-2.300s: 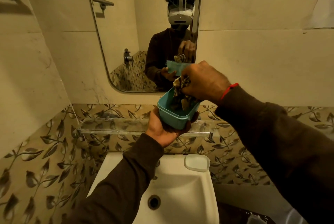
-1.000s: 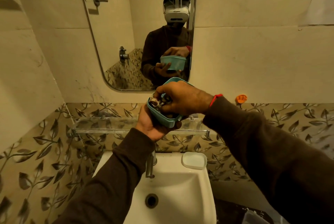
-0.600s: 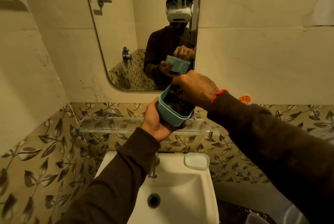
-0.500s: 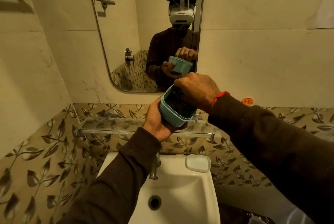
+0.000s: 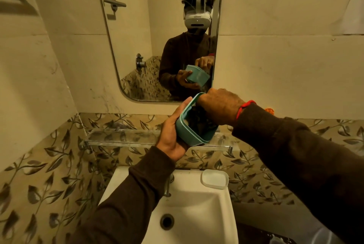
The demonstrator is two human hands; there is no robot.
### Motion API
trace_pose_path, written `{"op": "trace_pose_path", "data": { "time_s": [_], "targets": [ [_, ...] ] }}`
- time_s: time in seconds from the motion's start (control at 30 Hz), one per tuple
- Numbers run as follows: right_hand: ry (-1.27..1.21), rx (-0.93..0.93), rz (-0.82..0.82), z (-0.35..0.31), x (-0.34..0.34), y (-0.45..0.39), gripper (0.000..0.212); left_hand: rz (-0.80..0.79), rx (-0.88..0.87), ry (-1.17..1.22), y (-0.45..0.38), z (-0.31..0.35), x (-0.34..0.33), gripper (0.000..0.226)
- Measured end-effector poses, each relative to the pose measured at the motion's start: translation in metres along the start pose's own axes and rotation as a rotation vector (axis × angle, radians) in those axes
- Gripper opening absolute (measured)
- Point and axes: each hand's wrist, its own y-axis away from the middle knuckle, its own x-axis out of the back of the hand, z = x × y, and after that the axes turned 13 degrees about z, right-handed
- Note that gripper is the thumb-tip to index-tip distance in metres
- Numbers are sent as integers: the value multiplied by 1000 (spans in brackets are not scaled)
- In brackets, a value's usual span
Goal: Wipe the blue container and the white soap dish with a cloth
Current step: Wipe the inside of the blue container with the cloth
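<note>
Left hand [image 5: 171, 137] grips the tilted blue container [image 5: 187, 131]; right hand [image 5: 218, 105] presses cloth [image 5: 199, 123] inside, grip hidden

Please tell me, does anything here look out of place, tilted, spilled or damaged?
Nothing looks spilled or broken. The blue container is tilted on its side, but only because the left hand holds it while the right hand works inside. The white soap dish sits flat on the sink corner.
</note>
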Motion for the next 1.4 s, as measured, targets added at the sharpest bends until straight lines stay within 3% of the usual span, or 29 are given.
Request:
{"op": "trace_pose_path", "data": {
  "time_s": [0.3,0.47,0.67,0.83,1.0,1.13,1.27,1.4],
  "targets": [
    [-248,0,-141,-23,0,4,32,19,-175,-4,-9,-5,7,40],
    [-537,-150,-182,-22,-4,5,31,-9,-183,33,-8,-4,11,41],
    [-973,-474,-75,-27,2,2,23,-21,-142,81,-5,-3,5,42],
    [-1347,-557,-112,-16,3,11,23,-37,-129,75,-3,6,4,41],
    [-1742,-608,-5,-2,-2,14,34,17,-85,51,-5,11,3,49],
    [-2160,-603,134,9,-5,16,36,72,45,124,-4,10,12,52],
    [-2308,-637,381,22,-2,14,40,45,116,230,-3,13,18,53],
    [-2353,-646,497,34,6,11,39,64,200,363,-1,14,18,60]
  ]
}}
